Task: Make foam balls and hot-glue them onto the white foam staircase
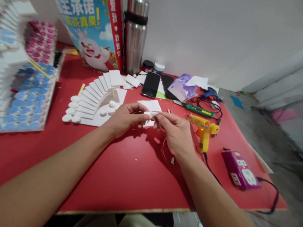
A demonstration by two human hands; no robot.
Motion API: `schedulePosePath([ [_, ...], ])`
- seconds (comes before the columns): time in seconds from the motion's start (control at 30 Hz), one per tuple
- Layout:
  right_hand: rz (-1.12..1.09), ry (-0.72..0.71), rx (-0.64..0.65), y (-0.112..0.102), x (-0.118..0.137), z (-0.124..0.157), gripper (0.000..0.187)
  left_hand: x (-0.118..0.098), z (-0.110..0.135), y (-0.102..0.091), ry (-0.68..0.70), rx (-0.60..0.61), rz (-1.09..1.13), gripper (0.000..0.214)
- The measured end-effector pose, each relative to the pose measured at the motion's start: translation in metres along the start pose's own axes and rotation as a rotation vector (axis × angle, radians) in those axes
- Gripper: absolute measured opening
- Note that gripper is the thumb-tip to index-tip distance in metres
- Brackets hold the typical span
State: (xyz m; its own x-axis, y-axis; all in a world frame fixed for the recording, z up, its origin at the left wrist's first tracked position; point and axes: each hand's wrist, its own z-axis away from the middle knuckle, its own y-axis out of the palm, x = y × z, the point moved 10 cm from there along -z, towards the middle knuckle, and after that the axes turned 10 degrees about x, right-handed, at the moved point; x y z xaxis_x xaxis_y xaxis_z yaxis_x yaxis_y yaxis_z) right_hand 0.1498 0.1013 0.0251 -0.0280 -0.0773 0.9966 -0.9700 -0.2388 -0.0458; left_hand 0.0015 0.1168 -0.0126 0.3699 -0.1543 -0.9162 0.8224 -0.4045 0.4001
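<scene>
Above the middle of the red table, my left hand (129, 119) and my right hand (175, 130) meet at a small white strip (150, 115). Both hands pinch it between thumb and fingers; whether it is paper or foam I cannot tell. A white sheet (155, 106) lies behind and under the fingers. To the left of my left hand, a fan of white rectangular pieces (90, 97) curves like a stair on a white board (98, 120). White round discs (74, 105) sit at its left end, and several more (112, 104) lie on the board.
A yellow glue gun (204, 131) with a lit orange light stands right of my right hand. Further right is a purple power box (241, 170). A green cutter (199, 110), phone (150, 84) and steel flask (135, 36) lie behind. At left rises a white stair-like model (0, 78).
</scene>
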Motion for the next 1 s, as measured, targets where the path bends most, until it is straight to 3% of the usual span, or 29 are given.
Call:
schedulePosePath([
  [0.7,0.256,-0.133,0.116,0.015,0.025,0.007,0.022,-0.002,0.006,0.0,-0.003,-0.066,-0.104,0.032],
  [1.0,0.413,-0.31,0.176,0.026,0.034,0.011,0.033,-0.007,0.007,-0.004,0.007,-0.116,-0.209,0.036],
])
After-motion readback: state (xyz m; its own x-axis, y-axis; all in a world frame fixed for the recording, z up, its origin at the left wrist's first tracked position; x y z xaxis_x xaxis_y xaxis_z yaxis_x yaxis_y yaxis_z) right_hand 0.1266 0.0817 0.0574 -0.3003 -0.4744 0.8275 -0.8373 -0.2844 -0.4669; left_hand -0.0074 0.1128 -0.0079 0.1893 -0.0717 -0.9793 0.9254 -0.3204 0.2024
